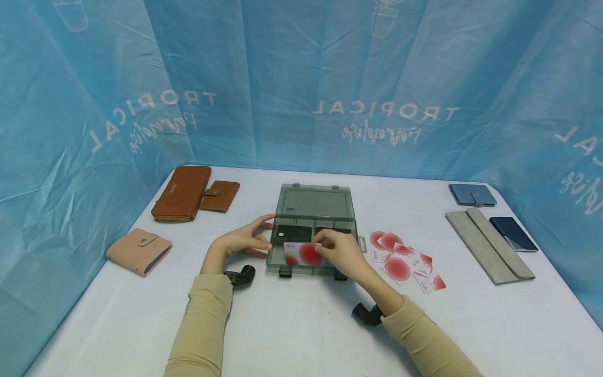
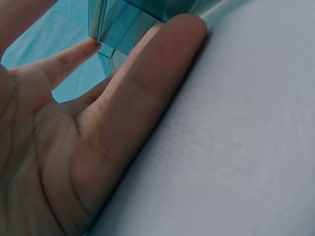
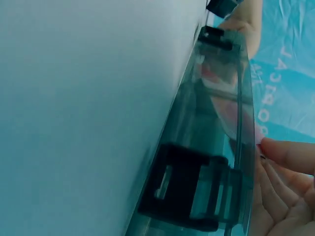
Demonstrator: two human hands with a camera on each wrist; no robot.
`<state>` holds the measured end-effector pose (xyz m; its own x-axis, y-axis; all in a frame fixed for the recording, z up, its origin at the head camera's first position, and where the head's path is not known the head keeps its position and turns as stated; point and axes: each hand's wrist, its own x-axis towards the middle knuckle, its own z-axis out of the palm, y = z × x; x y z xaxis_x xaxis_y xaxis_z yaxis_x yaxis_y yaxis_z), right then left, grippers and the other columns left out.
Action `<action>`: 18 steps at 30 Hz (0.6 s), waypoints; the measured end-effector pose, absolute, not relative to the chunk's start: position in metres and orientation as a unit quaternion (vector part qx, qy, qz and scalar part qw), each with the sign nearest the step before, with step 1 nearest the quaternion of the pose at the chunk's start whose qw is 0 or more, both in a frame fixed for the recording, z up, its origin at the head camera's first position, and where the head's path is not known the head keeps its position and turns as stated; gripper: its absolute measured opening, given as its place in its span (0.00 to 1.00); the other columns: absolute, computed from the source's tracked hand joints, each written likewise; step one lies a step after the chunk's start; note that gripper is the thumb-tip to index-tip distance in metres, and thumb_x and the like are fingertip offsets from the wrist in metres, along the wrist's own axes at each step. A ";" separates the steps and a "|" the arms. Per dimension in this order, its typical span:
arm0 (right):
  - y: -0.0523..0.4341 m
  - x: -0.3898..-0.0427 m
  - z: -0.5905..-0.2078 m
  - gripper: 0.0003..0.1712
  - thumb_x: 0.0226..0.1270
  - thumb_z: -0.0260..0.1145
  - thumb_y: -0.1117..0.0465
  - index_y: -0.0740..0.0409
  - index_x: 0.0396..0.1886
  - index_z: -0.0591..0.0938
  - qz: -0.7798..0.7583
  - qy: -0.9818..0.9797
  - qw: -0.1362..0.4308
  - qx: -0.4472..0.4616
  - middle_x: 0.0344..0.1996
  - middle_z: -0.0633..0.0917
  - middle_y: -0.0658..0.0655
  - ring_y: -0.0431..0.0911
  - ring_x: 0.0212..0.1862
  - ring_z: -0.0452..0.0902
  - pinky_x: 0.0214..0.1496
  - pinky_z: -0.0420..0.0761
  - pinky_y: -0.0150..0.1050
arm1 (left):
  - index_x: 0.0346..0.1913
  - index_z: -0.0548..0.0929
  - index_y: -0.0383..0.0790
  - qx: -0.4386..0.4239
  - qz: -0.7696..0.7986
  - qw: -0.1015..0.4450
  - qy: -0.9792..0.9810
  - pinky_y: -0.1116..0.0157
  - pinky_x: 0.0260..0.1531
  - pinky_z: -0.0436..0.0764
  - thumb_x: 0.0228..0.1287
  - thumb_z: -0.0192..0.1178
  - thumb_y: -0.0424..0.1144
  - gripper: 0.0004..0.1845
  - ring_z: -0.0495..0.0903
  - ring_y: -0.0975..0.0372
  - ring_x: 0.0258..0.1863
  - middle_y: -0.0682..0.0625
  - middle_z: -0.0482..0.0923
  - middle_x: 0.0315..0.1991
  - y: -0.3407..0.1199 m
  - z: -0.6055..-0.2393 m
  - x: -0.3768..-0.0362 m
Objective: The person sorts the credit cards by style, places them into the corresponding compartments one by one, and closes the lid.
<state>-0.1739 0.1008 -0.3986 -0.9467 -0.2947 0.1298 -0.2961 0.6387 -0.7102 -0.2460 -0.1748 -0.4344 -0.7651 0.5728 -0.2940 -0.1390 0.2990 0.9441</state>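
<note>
A translucent green compartment box lies in the middle of the table, its lid tipped back. My right hand pinches a white card with red circles at its right edge, over the front compartments. In the right wrist view, part of that card shows through the box's front wall. Against the box's left side rests my left hand, fingers extended. Dark cards lie in the back compartments, the right one partly hidden by my right hand.
Several red-and-white cards lie spread right of the box. At left are a brown zip wallet, a small brown wallet and a pink wallet. At right are a blue wallet, a grey sleeve and a dark blue wallet.
</note>
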 end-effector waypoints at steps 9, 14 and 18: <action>0.096 -0.170 -0.401 0.09 0.61 0.63 0.66 0.51 0.40 0.84 0.308 -0.925 -0.005 0.223 0.29 0.85 0.48 0.38 0.26 0.74 0.29 0.77 0.32 | 0.73 0.43 0.53 0.143 0.578 0.312 0.740 0.52 0.47 0.79 0.51 0.69 0.36 0.54 0.77 0.57 0.40 0.38 0.45 0.69 -0.177 -0.436 -0.247; 0.095 -0.170 -0.402 0.17 0.64 0.60 0.63 0.52 0.53 0.80 0.278 -0.928 -0.066 0.237 0.38 0.85 0.52 0.44 0.38 0.81 0.38 0.80 0.39 | 0.73 0.45 0.56 0.134 0.564 0.308 0.754 0.53 0.48 0.79 0.49 0.71 0.39 0.54 0.77 0.57 0.41 0.41 0.46 0.69 -0.177 -0.438 -0.248; 0.096 -0.171 -0.404 0.22 0.66 0.57 0.62 0.52 0.61 0.74 0.263 -0.929 -0.111 0.235 0.39 0.84 0.53 0.43 0.37 0.78 0.38 0.78 0.39 | 0.73 0.44 0.56 0.134 0.560 0.307 0.758 0.53 0.48 0.79 0.50 0.70 0.39 0.53 0.77 0.57 0.41 0.40 0.46 0.69 -0.176 -0.438 -0.249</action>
